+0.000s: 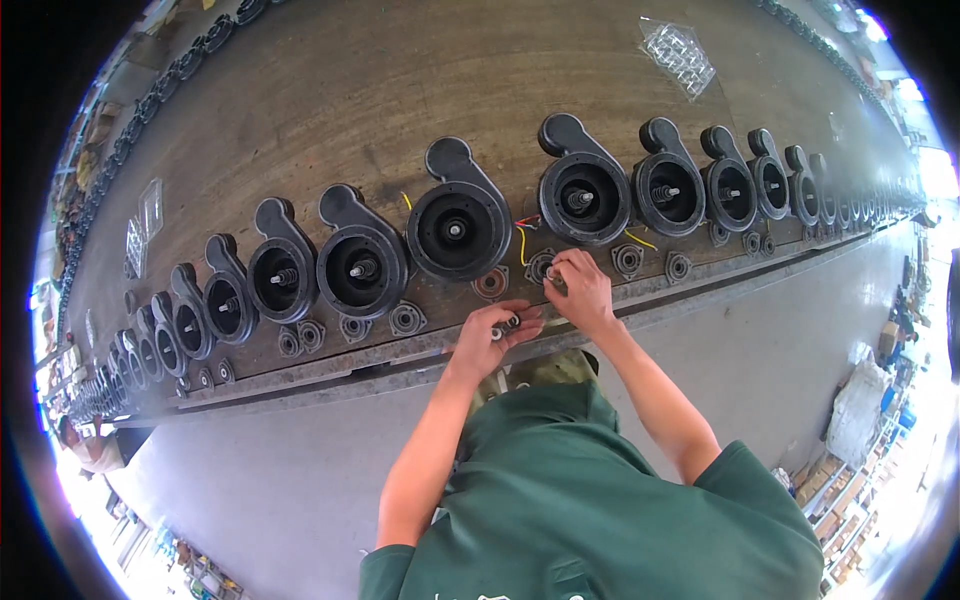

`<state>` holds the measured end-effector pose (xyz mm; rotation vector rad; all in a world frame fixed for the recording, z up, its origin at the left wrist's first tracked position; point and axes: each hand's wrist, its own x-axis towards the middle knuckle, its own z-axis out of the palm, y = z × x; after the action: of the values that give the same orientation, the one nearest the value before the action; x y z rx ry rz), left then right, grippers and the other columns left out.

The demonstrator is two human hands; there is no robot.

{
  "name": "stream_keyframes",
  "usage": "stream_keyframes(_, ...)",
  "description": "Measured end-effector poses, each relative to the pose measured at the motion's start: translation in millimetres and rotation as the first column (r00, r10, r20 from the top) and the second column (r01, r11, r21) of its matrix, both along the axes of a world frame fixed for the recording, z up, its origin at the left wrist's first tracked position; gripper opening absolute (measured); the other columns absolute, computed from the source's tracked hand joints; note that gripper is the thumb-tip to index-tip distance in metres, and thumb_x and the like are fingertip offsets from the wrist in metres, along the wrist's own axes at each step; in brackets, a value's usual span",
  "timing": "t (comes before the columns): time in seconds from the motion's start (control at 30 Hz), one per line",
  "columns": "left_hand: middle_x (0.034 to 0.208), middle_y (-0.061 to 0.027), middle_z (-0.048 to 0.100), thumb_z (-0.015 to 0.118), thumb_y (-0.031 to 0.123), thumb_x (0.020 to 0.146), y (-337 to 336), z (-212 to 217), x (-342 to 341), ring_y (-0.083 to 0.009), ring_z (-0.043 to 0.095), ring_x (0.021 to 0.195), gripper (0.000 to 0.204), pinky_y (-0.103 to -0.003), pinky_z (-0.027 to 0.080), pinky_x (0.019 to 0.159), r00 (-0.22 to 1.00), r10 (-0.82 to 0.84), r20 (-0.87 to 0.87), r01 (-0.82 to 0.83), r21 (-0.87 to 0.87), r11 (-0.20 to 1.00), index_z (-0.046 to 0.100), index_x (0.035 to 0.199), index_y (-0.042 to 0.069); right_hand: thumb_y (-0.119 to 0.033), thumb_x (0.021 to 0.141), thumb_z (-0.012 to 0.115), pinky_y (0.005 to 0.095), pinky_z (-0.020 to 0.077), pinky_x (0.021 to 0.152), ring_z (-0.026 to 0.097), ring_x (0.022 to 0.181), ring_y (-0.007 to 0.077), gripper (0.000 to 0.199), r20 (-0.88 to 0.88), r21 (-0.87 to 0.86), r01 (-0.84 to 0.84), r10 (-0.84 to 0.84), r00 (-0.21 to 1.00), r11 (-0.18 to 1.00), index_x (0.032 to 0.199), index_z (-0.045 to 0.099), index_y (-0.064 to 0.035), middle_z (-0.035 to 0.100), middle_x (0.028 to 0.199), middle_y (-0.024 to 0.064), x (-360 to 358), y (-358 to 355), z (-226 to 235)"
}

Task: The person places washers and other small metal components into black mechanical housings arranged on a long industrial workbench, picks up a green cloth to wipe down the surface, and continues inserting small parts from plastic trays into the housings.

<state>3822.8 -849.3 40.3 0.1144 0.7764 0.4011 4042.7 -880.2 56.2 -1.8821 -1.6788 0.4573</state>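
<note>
1. A long wooden counter (330,90) is seen, on which a row of black pump housings (459,225) is laid from far left to far right.
2. In front of the housings, along the near edge, a line of small flanged bearing plates (407,319) is set, roughly one before each housing.
3. The left hand (490,335) is held over the counter's near edge, its fingers curled closed around a few small metal parts (507,323); what kind of parts they are cannot be told.
4. The right hand (580,288) is placed just beside the left, its fingertips (556,276) pinched together on a small piece at the bearing plate (541,266) lying there; the piece itself is mostly hidden.
5. Yellow and red wires (522,238) are seen between two housings, just behind the right hand.
6. A clear plastic bag of small parts (678,55) is lying well apart, toward the far side of the counter.
</note>
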Motion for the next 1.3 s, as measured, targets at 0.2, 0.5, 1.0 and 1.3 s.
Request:
stream_keyframes(0.2,0.126,-0.0291,0.064,0.047,0.001,0.092,-2,15,-32,-0.0418,0.068,0.113,0.041,-0.047,0.057,0.099,1.0,-0.005,0.02,0.006,-0.028,1.0,0.056,0.129,-0.014,-0.009,0.077,0.078,0.0408,0.0548,0.073,0.064,0.094,0.0273,0.018,0.048,-0.045,0.07,-0.067,0.997,0.997,0.089,0.065,-0.0071,0.063,0.098,0.0039,-11,0,-6)
stream_keyframes(0.5,0.124,-0.0289,0.065,0.048,0.004,0.094,-6,27,-54,-0.0422,0.069,0.109,0.04,-0.048,0.058,0.099,0.998,0.053,0.019,-0.053,-0.021,0.998,0.056,0.129,-0.014,-0.012,0.079,0.081,0.0402,0.0542,0.069,0.066,0.081,0.0289,0.018,-0.069,-0.053,0.148,-0.152,0.986,0.988,0.091,0.068,-0.0078,0.066,0.097,0.0053,-26,0,3)
stream_keyframes(1.0,0.125,-0.024,0.065,0.044,0.0,0.091,1,18,-70,-0.0362,0.067,0.114,0.044,-0.048,0.057,0.099,0.987,0.04,0.153,-0.048,0.048,0.998,0.056,0.131,-0.014,-0.018,0.08,0.081,0.0398,0.0556,0.069,0.069,0.085,0.0291,0.018,-0.269,-0.071,-0.233,0.206,0.941,0.97,0.095,0.076,-0.0088,0.068,0.09,0.0067,-88,-13,51)
stream_keyframes(1.3,0.132,-0.0309,0.062,0.047,0.002,0.091,-8,3,-80,-0.043,0.066,0.116,0.046,-0.048,0.056,0.101,0.994,0.062,0.085,-0.067,0.056,0.996,0.054,0.133,-0.014,-0.02,0.086,0.076,0.0404,0.0549,0.068,0.071,0.076,0.0304,0.017,-0.217,-0.202,0.107,-0.151,0.964,0.974,0.095,0.074,-0.0047,0.073,0.086,0.0114,-84,19,-19)
